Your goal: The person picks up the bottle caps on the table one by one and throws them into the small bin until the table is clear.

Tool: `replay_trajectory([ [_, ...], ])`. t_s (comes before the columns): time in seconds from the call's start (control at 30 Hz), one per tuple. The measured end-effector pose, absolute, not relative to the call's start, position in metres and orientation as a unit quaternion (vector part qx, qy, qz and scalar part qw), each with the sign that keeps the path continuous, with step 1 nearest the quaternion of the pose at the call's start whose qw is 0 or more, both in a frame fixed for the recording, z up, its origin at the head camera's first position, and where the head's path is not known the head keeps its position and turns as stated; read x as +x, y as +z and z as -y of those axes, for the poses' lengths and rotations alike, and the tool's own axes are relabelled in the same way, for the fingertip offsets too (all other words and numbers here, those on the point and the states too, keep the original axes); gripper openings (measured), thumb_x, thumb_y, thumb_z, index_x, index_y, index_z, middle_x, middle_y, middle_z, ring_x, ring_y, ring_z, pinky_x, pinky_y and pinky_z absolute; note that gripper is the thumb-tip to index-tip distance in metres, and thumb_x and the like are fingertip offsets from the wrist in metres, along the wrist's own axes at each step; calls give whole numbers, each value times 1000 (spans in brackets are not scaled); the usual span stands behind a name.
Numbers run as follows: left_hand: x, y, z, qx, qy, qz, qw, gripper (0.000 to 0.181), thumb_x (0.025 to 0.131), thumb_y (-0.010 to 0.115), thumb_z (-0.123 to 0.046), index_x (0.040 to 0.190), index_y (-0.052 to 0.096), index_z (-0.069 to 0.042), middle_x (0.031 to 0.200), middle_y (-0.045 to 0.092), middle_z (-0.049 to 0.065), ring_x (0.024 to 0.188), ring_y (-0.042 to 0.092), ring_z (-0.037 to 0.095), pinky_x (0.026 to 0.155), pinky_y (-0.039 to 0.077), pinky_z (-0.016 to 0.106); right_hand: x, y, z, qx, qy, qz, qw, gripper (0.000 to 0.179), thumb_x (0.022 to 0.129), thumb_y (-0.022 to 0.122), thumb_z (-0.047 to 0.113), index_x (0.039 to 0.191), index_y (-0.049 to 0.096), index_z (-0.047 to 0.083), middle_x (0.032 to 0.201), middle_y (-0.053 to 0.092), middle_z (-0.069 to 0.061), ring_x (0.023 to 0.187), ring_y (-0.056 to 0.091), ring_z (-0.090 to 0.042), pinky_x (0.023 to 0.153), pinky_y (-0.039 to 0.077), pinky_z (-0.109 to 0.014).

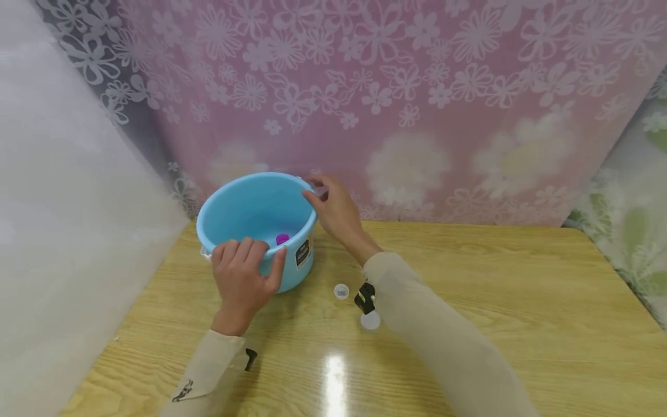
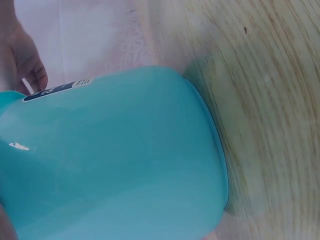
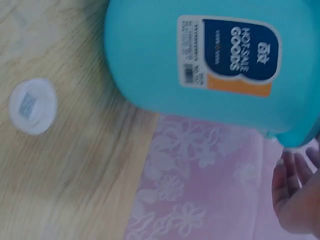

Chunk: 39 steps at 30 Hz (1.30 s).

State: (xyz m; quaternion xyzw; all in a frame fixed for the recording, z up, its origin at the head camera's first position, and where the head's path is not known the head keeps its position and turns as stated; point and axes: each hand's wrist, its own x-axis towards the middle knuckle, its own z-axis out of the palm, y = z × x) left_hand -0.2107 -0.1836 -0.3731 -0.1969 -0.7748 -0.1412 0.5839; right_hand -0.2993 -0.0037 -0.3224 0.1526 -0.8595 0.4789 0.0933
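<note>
A light blue plastic bucket (image 1: 255,202) stands on the wooden table, with a dark label (image 3: 240,50) on its side. Inside it, low down, is a small purple object (image 1: 282,238); its kind is not clear. My left hand (image 1: 242,284) grips the near rim, fingers hooked over the edge and thumb along the outer wall. At the far right rim, my right hand (image 1: 336,211) holds the edge with the thumb near the inner side and the fingers outside. The right wrist view shows those fingers loosely curled beside the rim.
On the wooden table (image 1: 495,301), a small round white cap-like piece (image 1: 341,291) lies right of the bucket. Another round white piece (image 1: 370,321) sits by the right sleeve, partly hidden. A pink flowered curtain (image 1: 406,104) hangs behind the table.
</note>
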Motion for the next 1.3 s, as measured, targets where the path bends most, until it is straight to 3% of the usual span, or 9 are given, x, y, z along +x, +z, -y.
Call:
replay_trajectory([
  [0.2, -211, -374, 182, -194, -148, 778, 579, 37, 86, 57, -39, 67, 50, -8, 59, 43, 5, 56, 39, 28, 67, 32, 46, -293, -341, -25, 176, 521, 833, 68, 40, 98, 50, 38, 130, 56, 13, 122, 55, -2, 96, 57, -16, 76, 49, -35],
  [0.33, -210, -374, 184, -186, -147, 780, 579, 37, 86, 57, -39, 67, 51, -7, 59, 44, 6, 57, 40, 29, 67, 32, 46, -287, -355, -45, 211, 519, 828, 22, 38, 100, 49, 34, 130, 56, 12, 122, 56, -4, 95, 60, -22, 76, 50, -37],
  [0.67, -208, -372, 183, -191, -150, 772, 587, 38, 86, 58, -38, 66, 51, -7, 58, 42, 6, 55, 39, 29, 66, 31, 46, -257, -379, -98, 305, 378, 868, -102, 38, 100, 49, 34, 130, 56, 12, 131, 50, -5, 96, 56, -15, 80, 48, -36],
  [0.9, -210, -373, 180, -192, -156, 768, 590, 38, 86, 58, -39, 65, 50, -7, 57, 42, 5, 55, 39, 30, 66, 30, 46, -229, -391, -125, 340, 315, 864, -197, 49, 92, 63, 36, 131, 55, 9, 133, 45, -1, 103, 55, -19, 84, 46, -38],
  [1.07, -211, -373, 180, -191, -156, 768, 591, 38, 85, 58, -38, 65, 49, -7, 57, 41, 5, 54, 38, 29, 66, 30, 46, -210, -399, -134, 343, 276, 872, -214, 59, 84, 72, 39, 133, 54, 13, 131, 44, 4, 99, 53, -15, 83, 45, -35],
  [1.3, -212, -374, 181, -192, -154, 770, 589, 39, 86, 57, -39, 64, 48, -8, 57, 39, 5, 54, 37, 29, 66, 30, 47, -196, -411, -138, 348, 256, 880, -199, 52, 83, 73, 28, 131, 56, 17, 126, 46, 4, 94, 50, -13, 82, 43, -34],
])
